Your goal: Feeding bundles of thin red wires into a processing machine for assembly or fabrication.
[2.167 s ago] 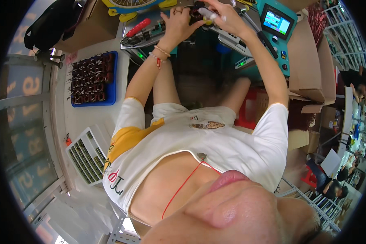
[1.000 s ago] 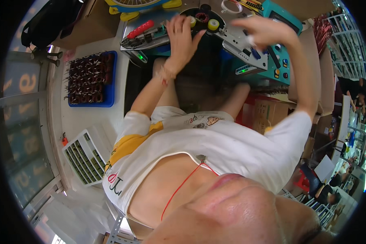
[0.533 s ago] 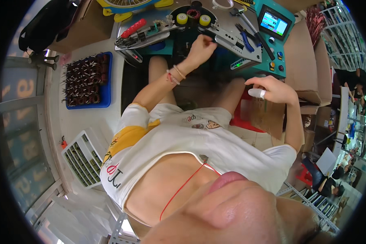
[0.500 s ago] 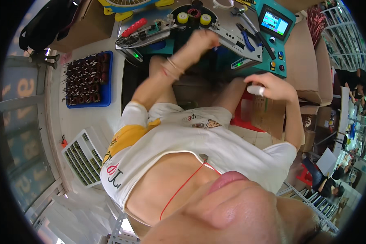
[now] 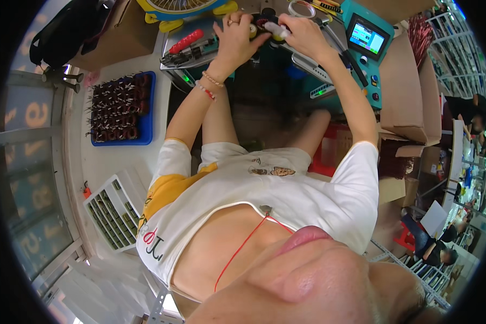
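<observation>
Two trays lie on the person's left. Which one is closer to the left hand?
The blue tray, holding rows of dark coils. The other, the white slotted tray, lies farther from the left hand.

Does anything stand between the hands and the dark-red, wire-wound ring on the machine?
Nothing visible blocks them: the left hand and right hand are right beside the dark-red, wire-wound ring. A round yellow-and-white roller flanks it on the left, another on the right, partly covered. Finger contact is unclear.
</observation>
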Available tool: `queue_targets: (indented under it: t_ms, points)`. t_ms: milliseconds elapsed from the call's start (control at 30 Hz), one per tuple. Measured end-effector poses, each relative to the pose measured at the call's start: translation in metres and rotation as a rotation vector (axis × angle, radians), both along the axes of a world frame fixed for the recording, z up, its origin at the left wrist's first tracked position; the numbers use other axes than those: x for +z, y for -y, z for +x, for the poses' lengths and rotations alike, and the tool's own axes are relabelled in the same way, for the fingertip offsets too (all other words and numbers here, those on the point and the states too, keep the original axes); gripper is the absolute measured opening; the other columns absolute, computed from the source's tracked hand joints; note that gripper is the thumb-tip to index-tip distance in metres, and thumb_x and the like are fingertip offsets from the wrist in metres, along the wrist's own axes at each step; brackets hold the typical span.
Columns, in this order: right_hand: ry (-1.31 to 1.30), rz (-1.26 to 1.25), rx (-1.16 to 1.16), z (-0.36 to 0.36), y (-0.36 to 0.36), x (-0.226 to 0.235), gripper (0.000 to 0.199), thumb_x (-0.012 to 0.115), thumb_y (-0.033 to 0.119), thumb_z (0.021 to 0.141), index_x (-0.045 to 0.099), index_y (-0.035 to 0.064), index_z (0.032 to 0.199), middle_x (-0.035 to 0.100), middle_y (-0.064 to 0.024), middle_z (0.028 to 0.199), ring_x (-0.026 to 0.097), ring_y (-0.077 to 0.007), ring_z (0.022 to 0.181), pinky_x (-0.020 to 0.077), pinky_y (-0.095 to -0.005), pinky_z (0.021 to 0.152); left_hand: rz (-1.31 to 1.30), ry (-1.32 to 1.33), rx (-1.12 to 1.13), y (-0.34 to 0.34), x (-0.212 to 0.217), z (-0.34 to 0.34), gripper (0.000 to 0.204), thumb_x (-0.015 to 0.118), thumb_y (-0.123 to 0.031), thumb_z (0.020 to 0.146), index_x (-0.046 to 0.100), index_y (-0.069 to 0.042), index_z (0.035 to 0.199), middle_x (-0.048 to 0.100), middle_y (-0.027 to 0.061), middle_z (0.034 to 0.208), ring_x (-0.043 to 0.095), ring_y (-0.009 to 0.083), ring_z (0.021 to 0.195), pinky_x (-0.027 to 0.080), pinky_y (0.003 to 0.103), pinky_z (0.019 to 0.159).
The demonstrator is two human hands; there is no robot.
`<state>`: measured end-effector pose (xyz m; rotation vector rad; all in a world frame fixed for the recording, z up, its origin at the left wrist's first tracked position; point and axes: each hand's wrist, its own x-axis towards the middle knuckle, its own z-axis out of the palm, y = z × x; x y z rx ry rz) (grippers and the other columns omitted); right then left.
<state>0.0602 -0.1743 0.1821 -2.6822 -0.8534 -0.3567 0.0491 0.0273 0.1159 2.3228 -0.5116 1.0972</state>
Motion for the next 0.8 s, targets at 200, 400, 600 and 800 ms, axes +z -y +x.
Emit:
queue_targets:
  t_ms: [200, 400, 600, 800]
  points:
    - [-0.211, 0.238, 0.017, 0.078, 0.001, -0.026, 0.033, 0.055, 0.015, 0.086, 0.066, 0.0040, 0.115, 0.067, -0.0165, 0.080, 0.067, -0.0283, 0.074, 0.0515, -0.0400, 0.067, -0.050, -0.143, -0.020, 0.003, -0.018, 0.020, 0.049, 0.079, -0.044, 0.075, 0.063, -0.004, 0.098, 0.060, 0.0140, 0.097, 0.053, 0.0385, 0.101, 0.038, 0.063, 0.084]
    - [-0.665, -0.300, 0.120, 0.156, -0.004, -0.007, 0.014, 0.053, 0.010, 0.078, 0.064, 0.0004, 0.079, 0.056, -0.0055, 0.061, 0.051, -0.0153, 0.052, 0.0390, -0.0330, 0.048, -0.054, -0.056, -0.058, 0.000, -0.001, 0.004, 0.044, 0.083, -0.031, 0.075, 0.064, -0.003, 0.103, 0.059, 0.0168, 0.109, 0.054, 0.0383, 0.104, 0.044, 0.045, 0.091]
    - [-0.306, -0.333, -0.015, 0.073, 0.050, 0.055, 0.010, 0.063, 0.012, 0.077, 0.059, 0.0035, 0.081, 0.060, -0.0114, 0.066, 0.065, -0.0240, 0.063, 0.0485, -0.0356, 0.057, -0.128, 0.075, -0.109, -0.075, 0.055, -0.015, 0.019, 0.075, -0.018, 0.085, 0.064, -0.004, 0.090, 0.060, 0.0135, 0.100, 0.059, 0.0334, 0.093, 0.049, 0.042, 0.077]
    - [0.003, -0.175, 0.142, 0.023, -0.010, -0.005, 0.037, 0.066, 0.010, 0.081, 0.057, 0.0096, 0.117, 0.057, -0.0111, 0.112, 0.060, -0.0310, 0.105, 0.0449, -0.0401, 0.091, -0.033, -0.618, -0.182, -0.134, 0.064, -0.001, 0.049, 0.064, -0.043, 0.095, 0.060, -0.004, 0.067, 0.055, 0.0068, 0.058, 0.047, 0.0242, 0.051, 0.040, 0.034, 0.051]
